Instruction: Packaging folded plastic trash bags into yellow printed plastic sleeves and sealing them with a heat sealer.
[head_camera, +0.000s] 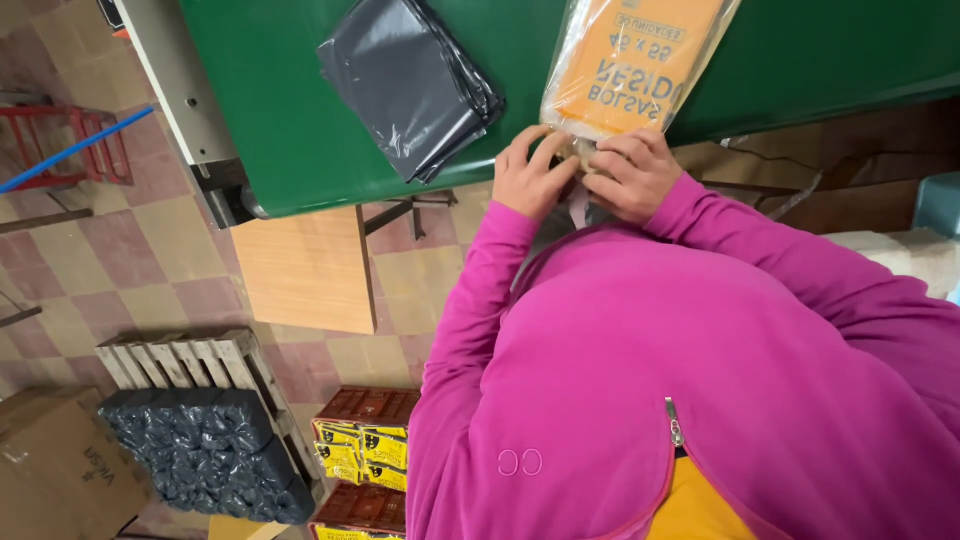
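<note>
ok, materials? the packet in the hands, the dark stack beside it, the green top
Packet: clear glossy plastic film, judging by its glare and wrinkles, over an orange insert, probably paper or card. Both hands, left hand and right hand, pinch its near end. Dark stack: folded grey-black plastic sheeting, soft sheen, creased. Green top: smooth matte surface, possibly a rubbery belt; hard to say.

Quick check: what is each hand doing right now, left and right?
Left hand: fingers curled, pinching the bottom edge of the clear plastic packet with the orange card insert.
Right hand: closed on the same edge.

even soft light, faint glare on clear packet (630, 60), sharp focus, wide-angle edge stretch
</note>
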